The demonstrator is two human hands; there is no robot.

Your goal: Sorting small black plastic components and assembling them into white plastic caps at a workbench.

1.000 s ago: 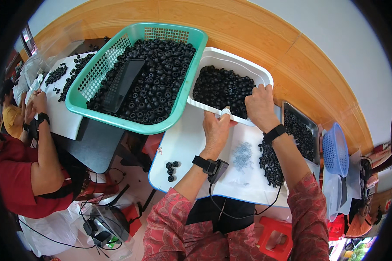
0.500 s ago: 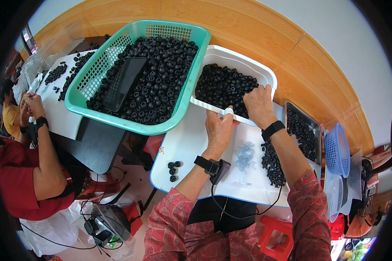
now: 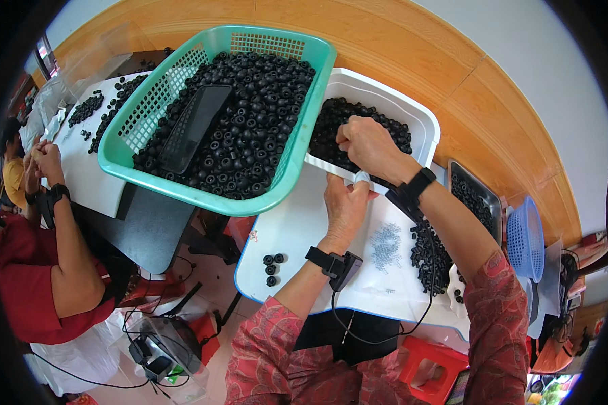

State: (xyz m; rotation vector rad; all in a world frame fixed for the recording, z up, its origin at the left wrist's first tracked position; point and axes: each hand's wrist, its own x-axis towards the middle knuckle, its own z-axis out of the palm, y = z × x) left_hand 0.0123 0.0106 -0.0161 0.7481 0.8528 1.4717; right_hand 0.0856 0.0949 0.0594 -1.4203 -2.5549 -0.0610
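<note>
A white plastic bin (image 3: 428, 128) holds a heap of small round black plastic parts (image 3: 327, 121). At its near rim is my left hand (image 3: 345, 210), its fingers closed against the edge and white tape round a fingertip. My right hand (image 3: 373, 147) hangs over the heap with curled fingers; whatever they hold, if anything, is hidden. On the white table in front of me lie several loose round black parts (image 3: 271, 269), a patch of small clear or silvery pieces (image 3: 386, 247) and a pile of short black pieces (image 3: 429, 260).
A large green basket (image 3: 226, 200) full of round black parts, with a black tray (image 3: 196, 128) on top, stands left of the bin. Farther right are a metal tray (image 3: 494, 202) and a blue basket (image 3: 525, 239). A co-worker in a red shirt (image 3: 30, 290) sits at left.
My right hand has moved left from the bin's right near corner to over the heap, its fingers now curled there. My left hand stays at the near rim.
</note>
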